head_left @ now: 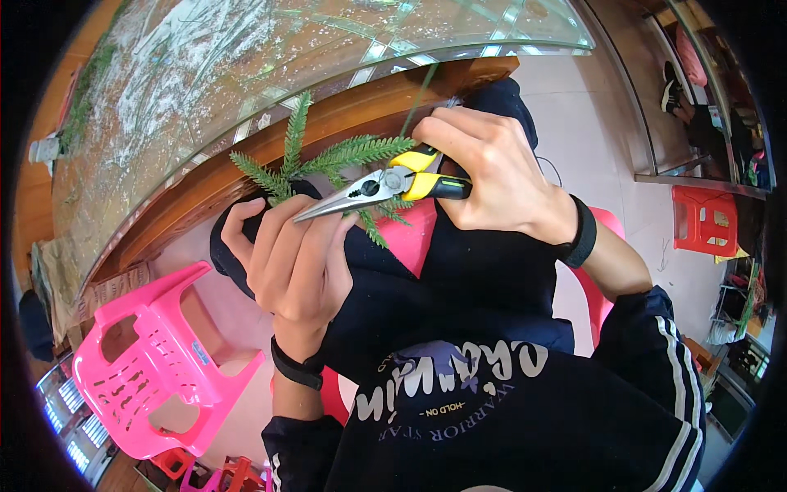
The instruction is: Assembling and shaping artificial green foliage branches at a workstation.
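My left hand (299, 258) is closed, its fingers curled at the base of a green artificial pine sprig (357, 154). The sprig's needle-covered shoots fan out above and beside those fingers. Wrapped around yellow-and-black handles, my right hand (496, 168) grips a pair of long-nose pliers (387, 184). The pliers lie across the sprig, with their pointed metal jaws toward my left fingers. Whether the jaws pinch a wire or stem cannot be made out. Both hands are above my lap, close to the table edge.
A glass-topped wooden table (328, 82) stands just ahead, dusted with white powder and green bits. A pink plastic chair (152, 369) is at my left. On the right are a red plastic stool (705, 221) and a glass-fronted cabinet. More stools show at lower left.
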`<state>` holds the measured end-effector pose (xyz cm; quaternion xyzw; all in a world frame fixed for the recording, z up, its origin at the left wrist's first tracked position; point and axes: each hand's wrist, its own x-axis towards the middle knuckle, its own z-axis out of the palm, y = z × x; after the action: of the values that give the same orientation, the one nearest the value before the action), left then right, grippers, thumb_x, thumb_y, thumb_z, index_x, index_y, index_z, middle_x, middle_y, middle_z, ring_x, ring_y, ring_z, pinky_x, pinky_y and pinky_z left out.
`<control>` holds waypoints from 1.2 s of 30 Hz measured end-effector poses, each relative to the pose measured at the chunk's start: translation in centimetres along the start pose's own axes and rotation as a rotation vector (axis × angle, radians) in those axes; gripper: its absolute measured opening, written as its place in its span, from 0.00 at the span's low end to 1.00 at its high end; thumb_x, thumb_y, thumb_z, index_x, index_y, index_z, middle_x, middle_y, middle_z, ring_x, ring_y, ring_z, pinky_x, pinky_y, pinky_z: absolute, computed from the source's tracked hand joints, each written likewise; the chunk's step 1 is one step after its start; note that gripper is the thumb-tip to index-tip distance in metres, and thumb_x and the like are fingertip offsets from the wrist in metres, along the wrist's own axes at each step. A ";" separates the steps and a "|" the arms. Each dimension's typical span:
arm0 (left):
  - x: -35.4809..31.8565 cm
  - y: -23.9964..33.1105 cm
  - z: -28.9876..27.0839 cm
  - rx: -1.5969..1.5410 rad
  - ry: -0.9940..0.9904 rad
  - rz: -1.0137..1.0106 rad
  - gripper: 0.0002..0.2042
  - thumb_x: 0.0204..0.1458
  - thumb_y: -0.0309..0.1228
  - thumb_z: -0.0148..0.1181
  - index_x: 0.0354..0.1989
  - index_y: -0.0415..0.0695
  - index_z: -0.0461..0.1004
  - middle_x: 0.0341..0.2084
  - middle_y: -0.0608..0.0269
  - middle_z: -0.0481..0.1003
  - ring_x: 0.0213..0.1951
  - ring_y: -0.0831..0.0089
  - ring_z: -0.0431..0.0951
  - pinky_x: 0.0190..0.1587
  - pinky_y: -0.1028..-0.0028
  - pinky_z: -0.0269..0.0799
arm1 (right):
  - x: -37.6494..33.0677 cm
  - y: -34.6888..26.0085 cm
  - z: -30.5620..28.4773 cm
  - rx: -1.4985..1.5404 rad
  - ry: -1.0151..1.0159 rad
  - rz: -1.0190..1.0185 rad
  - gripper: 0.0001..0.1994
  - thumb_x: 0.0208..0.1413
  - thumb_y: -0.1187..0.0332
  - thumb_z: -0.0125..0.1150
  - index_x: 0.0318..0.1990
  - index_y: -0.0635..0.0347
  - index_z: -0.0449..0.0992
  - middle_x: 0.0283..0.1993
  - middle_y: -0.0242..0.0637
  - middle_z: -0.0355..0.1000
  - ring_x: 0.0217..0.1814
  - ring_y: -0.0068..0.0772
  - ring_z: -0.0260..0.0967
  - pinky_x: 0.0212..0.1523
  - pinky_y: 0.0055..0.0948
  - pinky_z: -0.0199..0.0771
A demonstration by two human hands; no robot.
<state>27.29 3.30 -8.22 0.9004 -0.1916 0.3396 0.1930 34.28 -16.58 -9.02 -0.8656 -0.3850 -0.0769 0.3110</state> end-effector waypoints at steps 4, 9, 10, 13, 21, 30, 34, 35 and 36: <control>-0.2 -0.2 0.3 -0.028 -0.007 -0.003 0.07 0.34 0.24 0.64 0.23 0.41 0.73 0.20 0.62 0.72 0.28 0.68 0.74 0.43 0.63 0.60 | 0.2 0.4 0.4 -0.014 0.050 -0.043 0.21 0.22 0.78 0.57 0.34 0.63 0.67 0.28 0.41 0.63 0.30 0.45 0.62 0.29 0.34 0.64; -0.3 -0.5 0.4 -0.072 -0.026 -0.041 0.07 0.34 0.24 0.64 0.24 0.41 0.73 0.21 0.61 0.72 0.28 0.68 0.74 0.43 0.63 0.60 | 0.7 0.5 0.3 -0.071 0.083 -0.092 0.23 0.22 0.79 0.57 0.37 0.63 0.66 0.33 0.41 0.62 0.34 0.44 0.60 0.32 0.32 0.61; -0.3 -0.5 0.3 -0.066 -0.029 -0.032 0.07 0.34 0.24 0.64 0.24 0.41 0.73 0.21 0.62 0.72 0.27 0.68 0.74 0.43 0.63 0.60 | 0.7 0.5 0.3 -0.080 0.078 -0.100 0.24 0.22 0.79 0.57 0.37 0.64 0.66 0.34 0.41 0.62 0.35 0.44 0.60 0.33 0.32 0.60; -0.3 -0.5 0.3 -0.053 -0.037 -0.016 0.07 0.34 0.24 0.64 0.24 0.41 0.74 0.20 0.62 0.72 0.27 0.68 0.73 0.43 0.63 0.59 | 0.6 0.3 0.3 -0.061 0.064 -0.077 0.24 0.23 0.79 0.57 0.37 0.64 0.66 0.35 0.41 0.61 0.35 0.44 0.59 0.33 0.32 0.59; -0.6 -0.1 0.5 0.032 -0.031 0.021 0.09 0.33 0.26 0.67 0.25 0.43 0.74 0.21 0.64 0.73 0.27 0.70 0.74 0.44 0.63 0.59 | 0.1 -0.3 0.8 -0.001 0.065 0.006 0.21 0.24 0.78 0.58 0.34 0.63 0.66 0.31 0.41 0.62 0.32 0.44 0.60 0.31 0.32 0.60; -0.6 0.2 0.5 0.044 -0.022 0.033 0.10 0.32 0.27 0.68 0.25 0.44 0.74 0.20 0.66 0.72 0.27 0.71 0.74 0.46 0.61 0.57 | 0.1 -0.5 0.2 -0.009 0.061 0.022 0.17 0.25 0.77 0.58 0.31 0.62 0.65 0.27 0.40 0.64 0.29 0.46 0.63 0.29 0.34 0.64; -0.5 0.4 0.5 0.041 -0.030 0.026 0.09 0.33 0.27 0.68 0.24 0.44 0.74 0.20 0.67 0.72 0.27 0.72 0.74 0.47 0.61 0.57 | -0.3 -0.3 0.4 0.090 -0.016 0.112 0.17 0.26 0.77 0.57 0.31 0.61 0.66 0.27 0.40 0.64 0.29 0.46 0.64 0.28 0.34 0.65; -0.5 0.5 0.5 0.039 -0.027 0.024 0.09 0.33 0.27 0.68 0.24 0.44 0.73 0.19 0.67 0.72 0.27 0.72 0.74 0.47 0.61 0.57 | -0.3 -0.3 0.4 0.091 -0.014 0.111 0.17 0.26 0.77 0.57 0.31 0.61 0.66 0.27 0.40 0.64 0.29 0.46 0.64 0.28 0.34 0.65; -0.4 0.5 0.5 0.038 -0.025 0.022 0.09 0.33 0.26 0.67 0.24 0.44 0.73 0.19 0.67 0.72 0.27 0.73 0.74 0.47 0.61 0.56 | -0.1 -0.3 0.2 0.109 -0.072 0.137 0.16 0.26 0.77 0.57 0.31 0.62 0.66 0.27 0.41 0.65 0.29 0.45 0.65 0.27 0.35 0.65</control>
<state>27.03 2.74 -8.77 0.9058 -0.1973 0.3342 0.1698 33.93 -16.37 -9.12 -0.8737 -0.3396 -0.0033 0.3482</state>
